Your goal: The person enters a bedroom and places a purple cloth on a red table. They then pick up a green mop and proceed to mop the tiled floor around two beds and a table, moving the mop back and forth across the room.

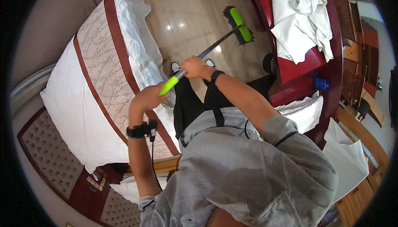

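Centre: right hand (pixel 193 67), fingers wrapping broom pole (pixel 219 42) | centre-left: left hand (pixel 146 98), fingers curled, I think, round green grip (pixel 168 86)

This is a bedroom, much like a hotel guest room. A bed (pixel 66 119) with white bedding and a branch-patterned, brown-edged runner (pixel 97 46) fills the left of the frame. Buttoned headboards (pixel 52 154) flank dark-red bedside furniture (pixel 83 191) at lower left. White linen (pixel 302 23) lies on a glossy red desk (pixel 298 72) at upper right.
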Demonstrator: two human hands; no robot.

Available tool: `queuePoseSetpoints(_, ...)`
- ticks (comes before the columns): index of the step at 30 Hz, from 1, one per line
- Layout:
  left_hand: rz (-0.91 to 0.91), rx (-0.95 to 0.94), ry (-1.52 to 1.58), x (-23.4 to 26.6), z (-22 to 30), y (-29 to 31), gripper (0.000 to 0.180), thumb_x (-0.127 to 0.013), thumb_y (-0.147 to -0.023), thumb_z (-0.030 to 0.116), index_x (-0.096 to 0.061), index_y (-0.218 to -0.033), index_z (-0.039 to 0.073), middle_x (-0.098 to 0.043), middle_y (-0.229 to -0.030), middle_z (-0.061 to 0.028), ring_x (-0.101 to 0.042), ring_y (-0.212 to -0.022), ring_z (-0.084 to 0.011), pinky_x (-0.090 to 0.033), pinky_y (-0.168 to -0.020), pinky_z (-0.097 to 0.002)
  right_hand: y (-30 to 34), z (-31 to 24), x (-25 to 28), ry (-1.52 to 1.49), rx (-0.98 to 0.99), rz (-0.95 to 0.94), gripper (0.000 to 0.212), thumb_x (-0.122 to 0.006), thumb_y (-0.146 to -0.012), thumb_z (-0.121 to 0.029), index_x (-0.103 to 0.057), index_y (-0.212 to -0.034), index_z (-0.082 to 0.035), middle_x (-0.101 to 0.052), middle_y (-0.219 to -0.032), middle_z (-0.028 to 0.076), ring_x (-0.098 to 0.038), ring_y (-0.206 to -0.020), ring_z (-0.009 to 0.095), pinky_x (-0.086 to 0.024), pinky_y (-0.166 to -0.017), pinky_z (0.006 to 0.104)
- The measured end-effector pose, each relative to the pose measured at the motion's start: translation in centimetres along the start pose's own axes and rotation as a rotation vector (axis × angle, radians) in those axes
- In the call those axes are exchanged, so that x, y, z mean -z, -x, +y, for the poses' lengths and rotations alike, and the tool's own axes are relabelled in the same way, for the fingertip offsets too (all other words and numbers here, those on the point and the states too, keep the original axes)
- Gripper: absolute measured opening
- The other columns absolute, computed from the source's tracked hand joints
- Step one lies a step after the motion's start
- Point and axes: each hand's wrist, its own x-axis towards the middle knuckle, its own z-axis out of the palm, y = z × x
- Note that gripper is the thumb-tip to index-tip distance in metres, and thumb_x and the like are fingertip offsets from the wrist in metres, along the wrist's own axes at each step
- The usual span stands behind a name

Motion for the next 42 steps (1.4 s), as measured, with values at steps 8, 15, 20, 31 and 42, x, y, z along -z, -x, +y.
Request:
queuePoseSetpoints(8, -0.050, 0.054, 0.092, -11.6, 4.4, -13.6, 0.040, -0.062, -0.083, 0.036, -0.057, -0.104, 0.002, -0.064, -0.091, -0.0222, -0.062, -0.088, -0.0374, -0.048, -0.076, -0.0426, 11.4, 10.3, -1.1, 0.225, -0.259, 0.049, 0.013, -0.066, -0.069, -0.018, -0.066, -0.080, -0.010, -0.065, -0.087, 0.011, -0.060, -0.092, 0.030, -0.045, -0.085, 0.0412)
queuePoseSetpoints(15, 0.067, 0.084, -0.014, -10.7, 3.8, -8.6, 0.040, -0.060, -0.085, 0.038, -0.058, -0.104, 0.003, -0.064, -0.098, -0.0221, -0.060, -0.093, -0.0403, -0.047, -0.078, -0.0468, 10.6, 4.7, -3.0, 0.265, -0.370, 0.339, 0.012, -0.062, -0.066, -0.008, -0.064, -0.076, -0.014, -0.062, -0.085, 0.008, -0.058, -0.087, 0.029, -0.045, -0.080, 0.0403)
queuePoseSetpoints(20, 0.100, 0.197, 0.017, -11.5, -1.7, 5.3, 0.040, -0.058, -0.086, 0.037, -0.057, -0.101, 0.000, -0.063, -0.092, -0.0263, -0.060, -0.090, -0.0428, -0.047, -0.078, -0.0502, 6.6, -4.1, -9.1, 0.120, -0.044, 0.197, 0.008, -0.061, -0.067, -0.012, -0.062, -0.075, -0.010, -0.061, -0.082, 0.011, -0.057, -0.083, 0.032, -0.045, -0.078, 0.0436)
queuePoseSetpoints(31, 0.519, 0.706, 1.149, -35.1, 1.8, 29.6, 0.029, -0.058, -0.091, 0.034, -0.055, -0.093, 0.005, -0.049, -0.063, 0.0002, -0.044, -0.048, -0.0084, -0.034, -0.040, -0.0248, 4.4, -26.6, -25.0, 0.417, 0.895, -1.172, 0.018, -0.064, -0.073, -0.023, -0.070, -0.083, -0.010, -0.068, -0.080, 0.013, -0.065, -0.076, 0.031, -0.050, -0.068, 0.0444)
queuePoseSetpoints(42, 0.541, 0.635, 1.481, -29.9, 0.8, 24.3, 0.024, -0.058, -0.091, 0.019, -0.056, -0.110, 0.003, -0.050, -0.066, 0.0010, -0.037, -0.042, -0.0042, -0.029, -0.036, -0.0213, 1.0, -22.0, -21.2, 0.556, 0.721, -1.009, 0.013, -0.066, -0.070, -0.024, -0.070, -0.079, -0.017, -0.067, -0.078, 0.010, -0.065, -0.075, 0.030, -0.050, -0.068, 0.0456)
